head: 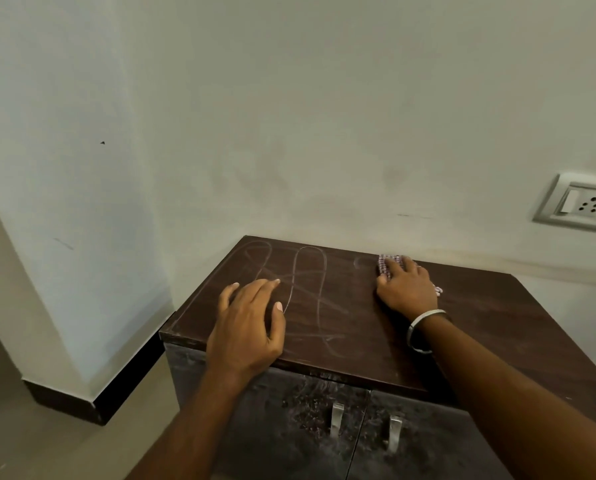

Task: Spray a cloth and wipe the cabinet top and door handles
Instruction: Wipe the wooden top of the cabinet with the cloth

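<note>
Fingers (393, 268) of my right hand (407, 289) press flat on the checked cloth (388, 263) near the cabinet top's (358, 327) back edge. Left hand (248, 327) rests open, fingers spread, at front left. Two door handles (337, 419) below.

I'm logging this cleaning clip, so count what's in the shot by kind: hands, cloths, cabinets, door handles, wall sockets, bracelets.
Hands: 2, left hand and right hand
Cloth: 1
Cabinet: 1
Door handles: 2, one and another
Wall socket: 1
Bracelet: 1
Total: 8
</note>
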`<state>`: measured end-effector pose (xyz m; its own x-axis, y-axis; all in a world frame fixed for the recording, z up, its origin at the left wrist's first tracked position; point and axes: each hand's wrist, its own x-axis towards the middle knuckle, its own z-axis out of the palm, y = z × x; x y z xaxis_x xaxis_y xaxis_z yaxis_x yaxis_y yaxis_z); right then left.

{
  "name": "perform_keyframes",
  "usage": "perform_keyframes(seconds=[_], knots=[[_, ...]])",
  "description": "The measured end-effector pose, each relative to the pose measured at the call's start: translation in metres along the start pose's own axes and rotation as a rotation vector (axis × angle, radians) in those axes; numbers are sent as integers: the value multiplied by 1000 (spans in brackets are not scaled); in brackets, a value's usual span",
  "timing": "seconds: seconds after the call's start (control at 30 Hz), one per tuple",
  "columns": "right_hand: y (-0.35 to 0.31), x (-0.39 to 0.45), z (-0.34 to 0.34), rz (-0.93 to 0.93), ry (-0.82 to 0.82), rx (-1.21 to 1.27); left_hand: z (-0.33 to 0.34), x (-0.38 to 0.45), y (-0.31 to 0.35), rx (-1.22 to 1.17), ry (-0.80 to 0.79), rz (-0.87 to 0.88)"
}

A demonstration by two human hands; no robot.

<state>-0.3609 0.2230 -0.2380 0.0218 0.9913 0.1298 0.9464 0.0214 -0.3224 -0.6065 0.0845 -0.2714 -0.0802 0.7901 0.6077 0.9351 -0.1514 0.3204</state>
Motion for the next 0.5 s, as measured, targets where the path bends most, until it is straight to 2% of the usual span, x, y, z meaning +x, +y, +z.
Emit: perform_keyframes(seconds=[0.13, 0.33, 0.5], knots=[[-17, 8, 6, 27, 17, 8, 0, 0, 0, 6, -3, 11], [-51, 11, 17, -102, -5, 2, 0, 0, 0, -3, 6, 13], [-38, 17, 13, -107, -21, 19, -2, 1, -1, -32, 20, 47]])
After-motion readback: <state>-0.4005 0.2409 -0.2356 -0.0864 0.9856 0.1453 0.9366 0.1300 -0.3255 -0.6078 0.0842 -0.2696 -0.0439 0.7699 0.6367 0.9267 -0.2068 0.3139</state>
